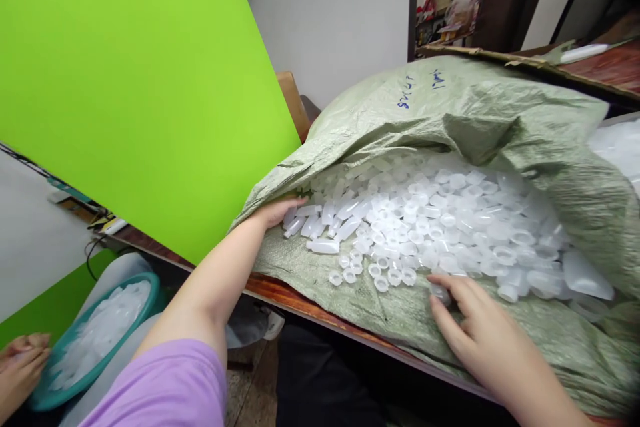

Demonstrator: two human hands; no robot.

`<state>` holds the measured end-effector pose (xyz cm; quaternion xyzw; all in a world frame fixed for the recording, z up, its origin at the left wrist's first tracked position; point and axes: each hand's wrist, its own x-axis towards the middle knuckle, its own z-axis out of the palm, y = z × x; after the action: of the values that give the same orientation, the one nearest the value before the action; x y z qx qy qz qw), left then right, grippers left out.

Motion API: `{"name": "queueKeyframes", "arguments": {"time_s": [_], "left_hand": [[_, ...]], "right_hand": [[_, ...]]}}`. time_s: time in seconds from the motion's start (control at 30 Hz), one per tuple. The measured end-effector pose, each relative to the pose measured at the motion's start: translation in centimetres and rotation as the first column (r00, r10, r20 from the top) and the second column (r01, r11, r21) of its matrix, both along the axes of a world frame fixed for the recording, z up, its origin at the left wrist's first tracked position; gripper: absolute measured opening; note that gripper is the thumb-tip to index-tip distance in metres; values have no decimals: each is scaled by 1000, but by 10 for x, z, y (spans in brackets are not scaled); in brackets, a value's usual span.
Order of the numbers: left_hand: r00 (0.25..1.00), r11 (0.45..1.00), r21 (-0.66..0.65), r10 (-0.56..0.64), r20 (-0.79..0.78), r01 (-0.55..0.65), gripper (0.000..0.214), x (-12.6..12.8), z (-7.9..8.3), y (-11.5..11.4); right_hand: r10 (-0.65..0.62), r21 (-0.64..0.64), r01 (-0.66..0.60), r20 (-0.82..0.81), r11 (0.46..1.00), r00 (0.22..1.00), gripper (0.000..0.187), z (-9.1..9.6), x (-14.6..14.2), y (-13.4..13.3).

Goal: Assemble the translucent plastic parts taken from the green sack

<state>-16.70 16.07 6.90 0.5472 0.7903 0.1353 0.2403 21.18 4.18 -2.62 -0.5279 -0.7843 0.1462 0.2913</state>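
A green woven sack point(380, 113) lies open on its side, with a heap of translucent white plastic caps point(425, 233) spilling out of its mouth. Small translucent bottles point(324, 245) lie at the left end of the heap. My left hand point(279, 211) reaches in under the sack's edge beside these bottles, its fingers stretched out and partly hidden. Between the thumb and forefinger of my right hand point(475, 323) is a small translucent cap point(440, 293), held just in front of the heap. Several loose caps point(381, 282) rest on the sack cloth between my hands.
A tall bright green panel point(140, 93) stands at the left. Below it, another person's hands point(23, 363) are beside a teal basin point(147, 333) full of white plastic pieces. The reddish wooden table edge point(285, 293) runs below the sack. A cardboard box edge point(500, 57) is behind.
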Motion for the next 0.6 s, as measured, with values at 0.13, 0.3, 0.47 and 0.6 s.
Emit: {"name": "queueKeyframes", "arguments": {"time_s": [0.13, 0.3, 0.47, 0.6], "left_hand": [[973, 973, 6, -229, 38, 229, 95, -7, -5, -15], [946, 949, -100, -310, -96, 300, 104, -7, -11, -10], [928, 942, -104, -332, -168, 319, 108, -6, -15, -3], [920, 947, -43, -319, -226, 318, 97, -9, -21, -1]], "right_hand": [[-5, -24, 5, 3, 1000, 1000, 28, 2, -1, -1], [-7, -55, 8, 12, 998, 1000, 30, 5, -1, -1], [-5, -58, 6, 12, 998, 1000, 30, 3, -1, 0], [-10, -47, 10, 6, 999, 1000, 30, 4, -3, -1]]}}
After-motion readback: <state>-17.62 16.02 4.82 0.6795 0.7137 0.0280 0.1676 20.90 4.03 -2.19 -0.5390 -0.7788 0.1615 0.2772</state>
